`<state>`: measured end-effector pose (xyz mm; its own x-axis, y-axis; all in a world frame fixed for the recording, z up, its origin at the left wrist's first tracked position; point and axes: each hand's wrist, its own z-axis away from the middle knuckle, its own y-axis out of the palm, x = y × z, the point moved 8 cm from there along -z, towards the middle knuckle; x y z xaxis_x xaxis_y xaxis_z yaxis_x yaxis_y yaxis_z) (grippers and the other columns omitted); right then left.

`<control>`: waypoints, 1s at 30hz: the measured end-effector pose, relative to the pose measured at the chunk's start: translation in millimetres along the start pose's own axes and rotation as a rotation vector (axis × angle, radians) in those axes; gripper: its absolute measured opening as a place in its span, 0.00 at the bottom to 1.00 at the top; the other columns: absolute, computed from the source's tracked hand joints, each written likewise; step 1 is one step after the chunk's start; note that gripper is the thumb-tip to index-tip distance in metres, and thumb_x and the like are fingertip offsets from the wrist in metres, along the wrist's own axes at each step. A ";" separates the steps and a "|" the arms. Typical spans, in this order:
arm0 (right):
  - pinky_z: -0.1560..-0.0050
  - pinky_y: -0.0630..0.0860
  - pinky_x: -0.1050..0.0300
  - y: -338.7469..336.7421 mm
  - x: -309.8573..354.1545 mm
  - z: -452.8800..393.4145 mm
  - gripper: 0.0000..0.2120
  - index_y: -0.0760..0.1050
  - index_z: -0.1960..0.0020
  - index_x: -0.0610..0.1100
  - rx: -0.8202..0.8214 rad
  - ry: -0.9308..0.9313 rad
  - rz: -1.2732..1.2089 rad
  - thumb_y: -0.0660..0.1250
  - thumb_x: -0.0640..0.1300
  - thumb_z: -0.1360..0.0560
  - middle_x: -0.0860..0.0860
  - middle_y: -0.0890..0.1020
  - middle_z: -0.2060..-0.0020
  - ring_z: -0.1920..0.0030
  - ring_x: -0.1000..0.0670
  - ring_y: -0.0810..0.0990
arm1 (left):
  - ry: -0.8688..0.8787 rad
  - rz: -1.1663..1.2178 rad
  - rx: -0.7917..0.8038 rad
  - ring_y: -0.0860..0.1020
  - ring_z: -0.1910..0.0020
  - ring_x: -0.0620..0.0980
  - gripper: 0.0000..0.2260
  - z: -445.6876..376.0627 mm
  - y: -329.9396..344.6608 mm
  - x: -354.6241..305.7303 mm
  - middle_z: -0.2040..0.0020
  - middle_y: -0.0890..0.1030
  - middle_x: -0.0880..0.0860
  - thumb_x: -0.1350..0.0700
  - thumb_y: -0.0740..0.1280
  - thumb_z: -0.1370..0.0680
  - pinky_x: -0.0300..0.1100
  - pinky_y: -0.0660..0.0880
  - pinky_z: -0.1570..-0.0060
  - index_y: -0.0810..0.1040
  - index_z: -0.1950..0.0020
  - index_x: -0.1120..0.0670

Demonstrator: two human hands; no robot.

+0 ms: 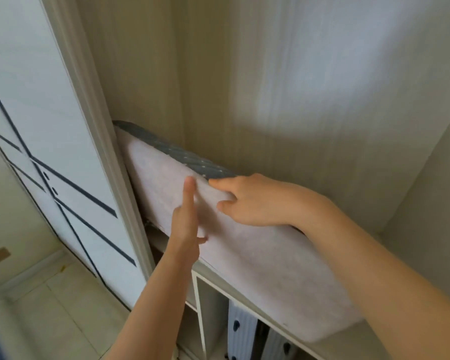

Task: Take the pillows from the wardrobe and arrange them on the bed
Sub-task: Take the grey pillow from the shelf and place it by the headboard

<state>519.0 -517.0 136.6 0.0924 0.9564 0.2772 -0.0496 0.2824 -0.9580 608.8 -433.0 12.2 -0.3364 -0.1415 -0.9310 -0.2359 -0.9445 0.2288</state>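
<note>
Currently one pillow (244,242), white with a grey quilted edge, stands on its long side on the wardrobe shelf (257,305). Right hand (252,201) curls over its top edge, gripping; left hand (186,224) lies flat, fingers extended, against its face.

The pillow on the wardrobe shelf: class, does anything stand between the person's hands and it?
Nothing visible does. The right hand lies on top of the pillow, and the left hand is flat against its front face.

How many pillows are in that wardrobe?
1 in view: a pale pillow on edge on the wardrobe shelf, both hands on it. Others may be hidden.
</note>
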 end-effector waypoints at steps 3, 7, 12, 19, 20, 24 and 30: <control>0.35 0.66 0.58 8.0 7.3 16.4 0.20 0.67 0.28 0.44 0.099 -0.024 -0.082 0.53 0.46 0.18 0.49 0.70 0.28 0.31 0.46 0.69 | 0.009 0.013 0.010 0.66 0.28 0.60 0.54 15.8 -12.6 -4.1 0.24 0.65 0.53 0.21 0.65 0.41 0.60 0.72 0.43 0.62 0.23 0.51; 0.43 0.78 0.52 18.0 -5.0 13.0 0.18 0.70 0.30 0.47 0.191 0.052 -0.428 0.54 0.43 0.18 0.51 0.74 0.35 0.36 0.52 0.74 | 0.007 -0.068 -0.064 0.75 0.36 0.60 0.49 15.7 -24.4 -12.0 0.31 0.74 0.56 0.35 0.76 0.37 0.60 0.74 0.39 0.61 0.23 0.52; 0.45 0.76 0.48 24.9 -63.1 -22.3 0.19 0.76 0.42 0.38 -0.166 0.188 -0.352 0.54 0.50 0.18 0.42 0.81 0.45 0.45 0.41 0.79 | 0.044 -0.035 -0.093 0.81 0.45 0.61 0.24 0.6 -53.0 -2.9 0.41 0.81 0.60 0.56 0.74 0.26 0.57 0.80 0.47 0.72 0.32 0.56; 0.51 0.72 0.50 165.9 -147.1 -38.5 0.37 0.63 0.26 0.45 0.154 0.622 -0.815 0.45 0.70 0.23 0.44 0.73 0.35 0.45 0.43 0.77 | 0.062 0.031 0.048 0.86 0.60 0.52 0.09 3.1 -80.7 4.3 0.58 0.87 0.54 0.64 0.71 0.24 0.40 0.82 0.66 0.80 0.45 0.57; 0.56 0.72 0.52 179.9 -149.8 -36.6 0.38 0.66 0.29 0.45 0.159 0.657 -0.944 0.45 0.71 0.25 0.45 0.77 0.42 0.54 0.45 0.78 | 0.076 0.016 0.070 0.86 0.60 0.53 0.08 5.7 -79.6 1.4 0.56 0.87 0.55 0.64 0.70 0.24 0.41 0.82 0.65 0.80 0.45 0.57; 0.46 0.75 0.43 210.7 -152.4 -36.8 0.41 0.66 0.29 0.47 0.129 0.691 -1.156 0.42 0.74 0.27 0.40 0.75 0.36 0.43 0.39 0.77 | 0.180 -0.107 0.115 0.86 0.56 0.56 0.09 20.1 -73.1 -11.6 0.55 0.87 0.56 0.65 0.69 0.22 0.49 0.83 0.57 0.82 0.44 0.56; 0.67 0.71 0.54 239.6 -144.2 -28.5 0.38 0.72 0.61 0.47 -0.004 0.760 -1.352 0.41 0.78 0.32 0.47 0.78 0.73 0.70 0.45 0.74 | 0.433 -0.356 0.130 0.85 0.53 0.50 0.19 62.8 -67.9 -24.0 0.54 0.87 0.50 0.65 0.66 0.21 0.46 0.81 0.48 0.88 0.54 0.42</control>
<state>522.1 -589.3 -135.0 0.5300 -0.2640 0.8058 0.4866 0.8729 -0.0341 575.6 -346.9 36.9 0.1813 0.0439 -0.9825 -0.3856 -0.9158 -0.1121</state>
